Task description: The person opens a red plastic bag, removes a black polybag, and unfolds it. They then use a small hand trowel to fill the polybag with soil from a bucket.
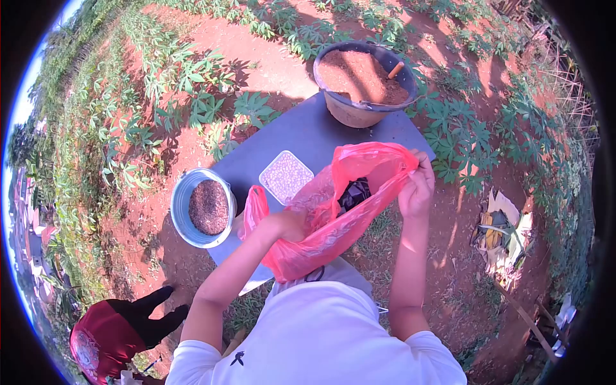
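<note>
A red plastic bag (359, 224) hangs open in front of my body at the table's near edge. My right hand (418, 185) pinches its rim at the upper right and holds the mouth wide. My left hand (292, 224) reaches into the bag from the left, its fingers hidden by the plastic. Inside lies a dark, shiny bundle (355, 194) whose kind I cannot make out. Just beyond my left hand, a white square tray (261, 177) filled with small pale round pieces (286, 176) rests on the table.
The dark table (256, 154) carries a large black tub (353, 114) of brown soil with an orange handle sticking out. Left of it is a light-blue bucket (179, 215) of brown grainy material. Leafy plants (205, 109) surround the table. A person in red (109, 337) is at lower left.
</note>
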### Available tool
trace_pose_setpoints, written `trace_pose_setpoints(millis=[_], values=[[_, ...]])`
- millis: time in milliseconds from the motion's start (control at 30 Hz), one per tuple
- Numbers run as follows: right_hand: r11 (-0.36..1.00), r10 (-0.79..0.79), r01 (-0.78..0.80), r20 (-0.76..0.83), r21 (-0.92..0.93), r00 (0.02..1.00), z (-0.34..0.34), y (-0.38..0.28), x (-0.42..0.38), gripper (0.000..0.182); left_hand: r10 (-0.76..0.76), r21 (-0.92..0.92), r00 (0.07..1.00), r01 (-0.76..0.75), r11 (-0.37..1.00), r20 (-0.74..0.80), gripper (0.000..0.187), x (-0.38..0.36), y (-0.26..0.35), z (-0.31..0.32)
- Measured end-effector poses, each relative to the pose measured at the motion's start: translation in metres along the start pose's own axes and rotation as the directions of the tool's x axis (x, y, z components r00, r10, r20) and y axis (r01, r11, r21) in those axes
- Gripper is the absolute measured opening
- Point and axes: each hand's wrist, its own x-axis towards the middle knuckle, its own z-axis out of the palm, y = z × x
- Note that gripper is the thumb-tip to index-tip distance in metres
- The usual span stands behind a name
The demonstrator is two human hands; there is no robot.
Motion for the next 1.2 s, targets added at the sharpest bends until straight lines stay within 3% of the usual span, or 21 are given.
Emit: trace_pose_setpoints(millis=[100,167,300,367,567,700,767,833,900,967,1000,1067,1100,1167,1200], values=[[0.999,0.025,-0.024,0.023,-0.025,0.999,-0.002,0.007,0.005,0.012,-0.029,0.073,0.991,0.039,0.997,-0.133,0.060,0.009,0.008,0.014],[0.998,0.047,-0.046,0.028,-0.042,0.999,-0.002,0.013,0.005,0.012,0.028,0.124,0.940,0.015,0.992,-0.340,0.052,0.016,0.009,0.024],[0.976,0.135,-0.147,-0.083,-0.159,0.987,-0.015,0.024,-0.003,0.012,-0.017,0.059,0.954,0.036,0.998,-0.299,0.049,0.032,0.006,0.048],[0.960,0.159,-0.181,-0.113,-0.213,0.981,-0.029,0.024,0.000,0.012,0.240,-0.180,0.958,-0.267,0.947,-0.157,0.049,0.057,-0.017,0.065],[0.953,0.225,-0.245,-0.128,-0.177,0.966,-0.024,0.019,0.003,0.014,0.448,-0.350,0.877,-0.481,0.804,-0.174,0.050,0.022,0.014,0.035],[0.969,0.136,-0.134,-0.005,-0.205,0.991,-0.031,0.023,0.014,0.014,0.387,-0.149,0.916,-0.400,0.904,-0.108,0.041,0.029,0.011,0.042],[0.978,0.114,-0.112,0.001,-0.174,0.994,-0.032,0.016,0.017,0.015,0.190,0.063,0.978,-0.184,0.981,-0.090,0.028,0.026,0.014,0.029],[0.987,0.085,-0.083,0.008,-0.136,0.996,-0.032,0.004,0.023,0.016,0.102,-0.056,0.937,-0.128,0.990,-0.334,0.021,0.017,0.008,0.008],[0.998,0.044,-0.044,-0.002,-0.047,0.999,-0.035,-0.015,0.029,0.016,-0.034,-0.119,0.881,-0.025,0.993,-0.471,0.020,-0.013,0.018,-0.033],[0.992,0.016,-0.020,-0.033,-0.126,0.999,-0.026,-0.033,0.037,0.012,-0.112,-0.081,0.796,0.080,0.994,-0.595,0.020,-0.040,0.027,-0.063],[0.988,-0.043,0.033,-0.059,-0.154,0.997,-0.030,-0.040,0.042,0.012,-0.086,-0.070,0.771,0.054,0.996,-0.631,0.019,-0.053,0.029,-0.074],[0.980,-0.118,0.105,-0.069,-0.172,0.991,-0.040,-0.056,0.053,0.013,-0.058,-0.059,0.743,0.025,0.998,-0.667,0.019,-0.078,0.037,-0.091],[0.979,-0.123,0.110,-0.067,-0.174,0.990,-0.046,-0.061,0.058,0.013,-0.079,-0.066,0.779,0.048,0.997,-0.623,0.019,-0.090,0.042,-0.100],[0.931,-0.183,0.147,-0.078,-0.333,0.980,-0.060,-0.071,0.067,0.017,-0.096,-0.070,0.811,0.068,0.995,-0.577,0.019,-0.104,0.048,-0.109],[0.858,-0.163,0.080,-0.122,-0.507,0.979,-0.063,-0.074,0.073,0.029,-0.109,-0.141,0.831,0.037,0.989,-0.545,0.020,-0.108,0.050,-0.111]])
